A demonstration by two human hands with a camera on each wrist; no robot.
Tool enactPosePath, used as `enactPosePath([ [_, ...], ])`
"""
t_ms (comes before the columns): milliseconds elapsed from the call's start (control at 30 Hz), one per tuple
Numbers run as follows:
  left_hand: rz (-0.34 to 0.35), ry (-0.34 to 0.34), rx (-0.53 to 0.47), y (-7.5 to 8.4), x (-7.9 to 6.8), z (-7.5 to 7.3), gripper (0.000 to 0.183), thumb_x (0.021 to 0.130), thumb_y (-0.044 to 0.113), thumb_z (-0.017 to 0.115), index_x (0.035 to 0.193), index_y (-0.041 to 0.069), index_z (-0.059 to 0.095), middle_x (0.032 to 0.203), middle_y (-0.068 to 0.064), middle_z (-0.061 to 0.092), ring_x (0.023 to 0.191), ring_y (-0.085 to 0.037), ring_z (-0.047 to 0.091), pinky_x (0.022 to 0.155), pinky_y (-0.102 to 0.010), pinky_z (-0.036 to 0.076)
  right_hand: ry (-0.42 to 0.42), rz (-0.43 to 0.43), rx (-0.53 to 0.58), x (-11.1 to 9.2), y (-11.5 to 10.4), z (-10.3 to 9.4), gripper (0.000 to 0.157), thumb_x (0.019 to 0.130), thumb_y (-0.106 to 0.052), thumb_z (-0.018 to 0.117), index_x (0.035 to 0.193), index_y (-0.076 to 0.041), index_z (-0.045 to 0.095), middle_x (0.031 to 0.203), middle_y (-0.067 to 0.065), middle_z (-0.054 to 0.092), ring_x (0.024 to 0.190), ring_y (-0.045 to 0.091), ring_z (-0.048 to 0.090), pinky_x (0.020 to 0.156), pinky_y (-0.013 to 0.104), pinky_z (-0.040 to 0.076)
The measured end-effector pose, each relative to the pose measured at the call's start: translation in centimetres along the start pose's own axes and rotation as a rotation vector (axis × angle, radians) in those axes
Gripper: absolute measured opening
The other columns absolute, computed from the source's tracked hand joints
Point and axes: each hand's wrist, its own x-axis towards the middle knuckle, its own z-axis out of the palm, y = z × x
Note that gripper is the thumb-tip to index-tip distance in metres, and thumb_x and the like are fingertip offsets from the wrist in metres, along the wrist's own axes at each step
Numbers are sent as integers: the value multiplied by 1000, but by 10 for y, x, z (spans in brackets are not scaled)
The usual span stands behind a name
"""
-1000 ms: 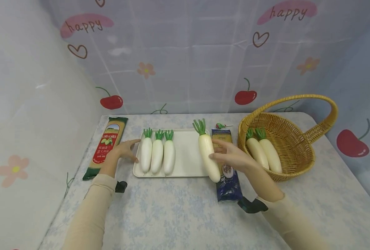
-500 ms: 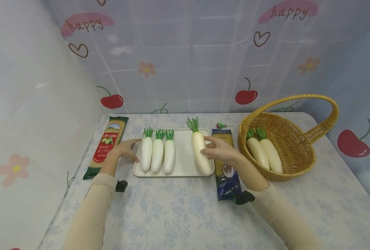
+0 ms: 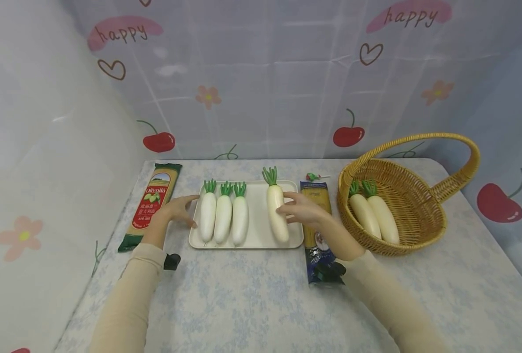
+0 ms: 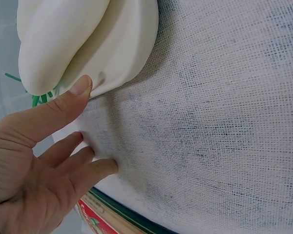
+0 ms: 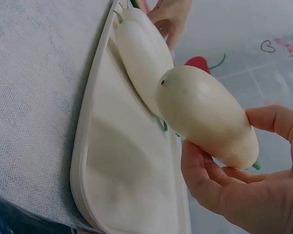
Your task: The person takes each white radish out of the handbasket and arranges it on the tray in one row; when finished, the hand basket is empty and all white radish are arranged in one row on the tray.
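Note:
My right hand (image 3: 305,211) holds a white radish (image 3: 276,212) with green stems between thumb and fingers. In the right wrist view that radish (image 5: 202,112) hangs above the white tray (image 5: 117,161), apart from its surface. Three more white radishes lie side by side on the left of the tray (image 3: 257,215); the middle one (image 3: 223,219) sits close to both others. By the tray's left edge rests my left hand (image 3: 179,211), fingers loosely bent and holding nothing. In the left wrist view its thumb (image 4: 80,87) is at the tray's rim; whether it touches, I cannot tell.
A wicker basket (image 3: 419,215) with a tall handle stands at the right, two white radishes (image 3: 383,218) inside. A blue pasta bag (image 3: 315,196) lies between tray and basket. A green and red pasta bag (image 3: 152,203) is at the left, and a lollipop (image 3: 312,176) lies behind.
My right hand has carried the radish leftward from the tray's right edge to over its right half, and lower. The left hand has stayed by the tray.

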Motion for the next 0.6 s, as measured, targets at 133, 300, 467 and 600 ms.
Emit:
enactPosePath([
  [133,-1,-3,-5,0,0,0,97,71,18,82,148,4,25,144,-32,31,132,-46,31,104,-56,34,20,28,2,6,2,3,71,89,-8,58,148,-1,19,132,27,46,121,37,49,95,46,47],
  [300,5,-5,-12,0,0,0,98,70,18,82,148,3,25,143,-33,31,132,-46,31,104,-56,34,21,52,22,12,3,7,72,89,-6,56,149,1,16,135,29,42,124,40,44,98,49,44],
  [467,7,-13,-13,-1,1,0,98,70,18,82,148,3,25,143,-33,32,132,-46,31,104,-56,34,45,80,9,20,6,10,72,88,-5,57,148,1,18,135,29,41,124,41,44,98,48,45],
  [600,18,-15,-5,-1,2,-1,98,70,19,82,148,2,25,143,-34,31,132,-47,30,104,-56,33,57,103,-2,26,8,13,72,87,-5,58,148,1,19,136,28,40,123,40,44,98,47,45],
])
